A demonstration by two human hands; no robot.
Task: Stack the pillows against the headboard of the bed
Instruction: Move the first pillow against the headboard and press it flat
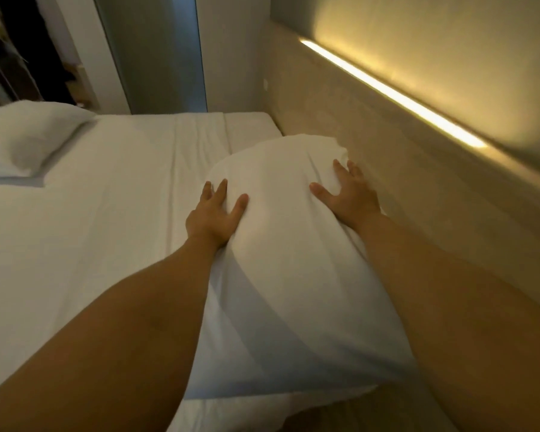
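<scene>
A white pillow lies lengthwise on the bed, right beside the beige headboard. My left hand rests flat on the pillow's left side with fingers spread. My right hand presses on its right side, between pillow and headboard, fingers also apart. Neither hand grips the fabric. A second white pillow sits at the far left of the bed, well away from both hands.
The white bed sheet stretches to the left of the pillow. A lit strip lamp runs along the top of the headboard. A grey wall panel and a dark doorway stand beyond the bed's far edge.
</scene>
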